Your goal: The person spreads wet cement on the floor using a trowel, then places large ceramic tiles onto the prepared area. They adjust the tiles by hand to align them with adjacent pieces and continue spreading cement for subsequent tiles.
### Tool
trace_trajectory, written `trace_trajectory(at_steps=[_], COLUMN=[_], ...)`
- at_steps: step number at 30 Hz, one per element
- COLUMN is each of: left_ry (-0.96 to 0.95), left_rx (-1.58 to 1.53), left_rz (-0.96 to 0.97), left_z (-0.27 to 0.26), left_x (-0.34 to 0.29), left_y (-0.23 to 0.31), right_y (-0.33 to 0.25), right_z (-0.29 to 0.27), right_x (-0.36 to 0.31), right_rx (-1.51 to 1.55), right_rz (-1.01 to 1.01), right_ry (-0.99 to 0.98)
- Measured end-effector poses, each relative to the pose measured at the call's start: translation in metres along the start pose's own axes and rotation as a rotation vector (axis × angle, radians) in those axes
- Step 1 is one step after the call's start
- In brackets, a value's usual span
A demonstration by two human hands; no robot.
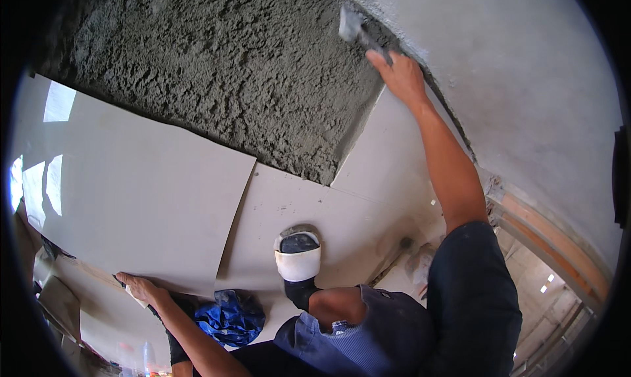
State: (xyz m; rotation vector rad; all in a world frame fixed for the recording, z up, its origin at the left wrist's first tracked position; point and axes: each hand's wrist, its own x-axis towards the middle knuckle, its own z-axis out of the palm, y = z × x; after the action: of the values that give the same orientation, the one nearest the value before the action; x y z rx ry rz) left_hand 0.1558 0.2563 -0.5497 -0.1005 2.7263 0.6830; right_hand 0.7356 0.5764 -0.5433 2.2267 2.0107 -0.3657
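My right hand (402, 78) is closed around the handle of a trowel (353, 26), at the far right corner of the mortar by the wall. The blade is slightly blurred. Rough, wet grey mortar (217, 68) covers the floor beyond the tiles. On the left, a large glossy light tile (144, 186) overlaps the floor tiles, its right edge casting a shadow. At its near edge, my left hand (141, 290) grips the rim, with the fingers partly hidden. Laid floor tiles (388, 147) border the mortar on the near and right sides.
A plastered wall (526, 68) rises along the right. My foot in a white-strapped sandal (298, 262) stands on the tiles. A crumpled blue plastic bag (231, 318) lies near the left forearm. Wooden boards (552, 239) edge an opening at the lower right.
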Motion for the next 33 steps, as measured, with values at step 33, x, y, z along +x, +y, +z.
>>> trace_trajectory(at_steps=[33], left_ry=[0.04], left_rx=[0.05], left_rz=[0.072], left_z=[0.001], left_x=[-0.015], left_y=[0.011], right_y=[0.059], right_z=[0.006], right_x=[-0.055], right_rx=[-0.146], right_rz=[-0.016], right_ry=[-0.07])
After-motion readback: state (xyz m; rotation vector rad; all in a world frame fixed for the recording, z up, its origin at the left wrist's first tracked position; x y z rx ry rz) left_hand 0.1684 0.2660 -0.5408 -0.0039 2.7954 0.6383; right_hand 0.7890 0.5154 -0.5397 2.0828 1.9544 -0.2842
